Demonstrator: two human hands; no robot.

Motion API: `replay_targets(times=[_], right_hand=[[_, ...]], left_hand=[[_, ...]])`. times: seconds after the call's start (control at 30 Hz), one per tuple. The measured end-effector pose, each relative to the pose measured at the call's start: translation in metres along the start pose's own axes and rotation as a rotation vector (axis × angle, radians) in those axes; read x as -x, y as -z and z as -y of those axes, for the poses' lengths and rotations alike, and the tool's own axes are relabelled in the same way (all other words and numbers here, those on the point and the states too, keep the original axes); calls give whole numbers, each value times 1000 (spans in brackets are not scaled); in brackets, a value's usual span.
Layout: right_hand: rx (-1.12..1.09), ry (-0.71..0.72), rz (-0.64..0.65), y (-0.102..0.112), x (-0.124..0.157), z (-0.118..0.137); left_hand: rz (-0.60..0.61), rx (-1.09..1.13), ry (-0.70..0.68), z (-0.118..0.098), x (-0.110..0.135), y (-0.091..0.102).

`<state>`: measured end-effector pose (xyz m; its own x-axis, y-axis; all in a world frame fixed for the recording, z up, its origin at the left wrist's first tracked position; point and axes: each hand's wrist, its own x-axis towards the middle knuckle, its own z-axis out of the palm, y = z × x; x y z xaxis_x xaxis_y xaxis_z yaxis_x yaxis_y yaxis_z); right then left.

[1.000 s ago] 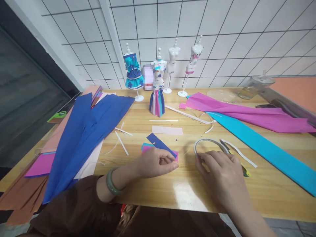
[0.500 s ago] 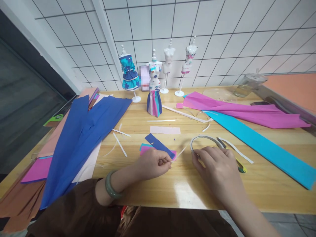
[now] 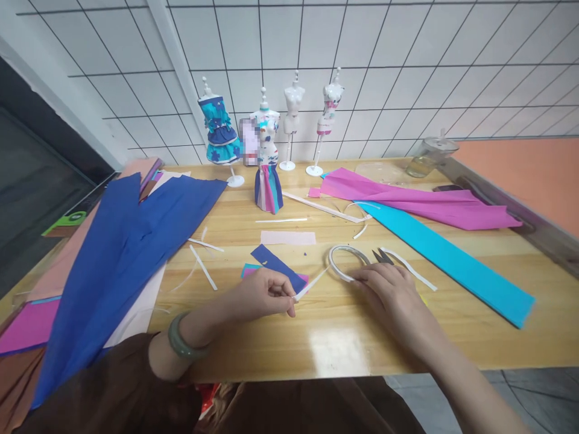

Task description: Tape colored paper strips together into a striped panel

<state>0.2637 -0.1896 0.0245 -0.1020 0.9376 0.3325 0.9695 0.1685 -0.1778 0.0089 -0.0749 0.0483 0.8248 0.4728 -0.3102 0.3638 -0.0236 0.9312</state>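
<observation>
A thin white strip of tape (image 3: 312,286) is pinched at its end by my left hand (image 3: 270,292), whose fingers are closed. The strip runs taut to a tape roll (image 3: 332,265) standing tilted on the table. My right hand (image 3: 394,292) is closed over a pair of scissors (image 3: 382,257); their dark blades stick out spread past the fingers, and most of the yellow handle is covered. The right fingertips are close beside the roll. Below my left hand lie a blue paper strip (image 3: 280,268), a pink one (image 3: 304,278) and a turquoise one (image 3: 249,269).
Small dress forms stand at the back, one in a striped skirt (image 3: 268,190), another in a blue dress (image 3: 221,129). Blue paper (image 3: 136,253) spreads at left. Pink paper (image 3: 407,199) and turquoise paper (image 3: 447,259) lie at right, near a glass jar (image 3: 427,158). White strips (image 3: 203,267) are scattered about.
My right hand has moved off the tape roll and onto the scissors, whose blades now show spread. My left hand still pinches the tape end. The view has shifted somewhat.
</observation>
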Motion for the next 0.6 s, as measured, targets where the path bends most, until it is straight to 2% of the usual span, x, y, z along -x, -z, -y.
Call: replay_targets(times=[0.17, 0.33, 0.47, 0.6], right_hand=[[-84, -21, 95, 3, 1, -16], [-100, 6, 144, 7, -4, -23], [-76, 73, 119, 9, -11, -20], [-76, 51, 111, 13, -21, -10]], left_hand=[[80, -62, 21, 1, -1, 4], [93, -39, 80, 4, -2, 3], [117, -64, 157, 0, -1, -1], [112, -154, 141, -3, 1, -3]])
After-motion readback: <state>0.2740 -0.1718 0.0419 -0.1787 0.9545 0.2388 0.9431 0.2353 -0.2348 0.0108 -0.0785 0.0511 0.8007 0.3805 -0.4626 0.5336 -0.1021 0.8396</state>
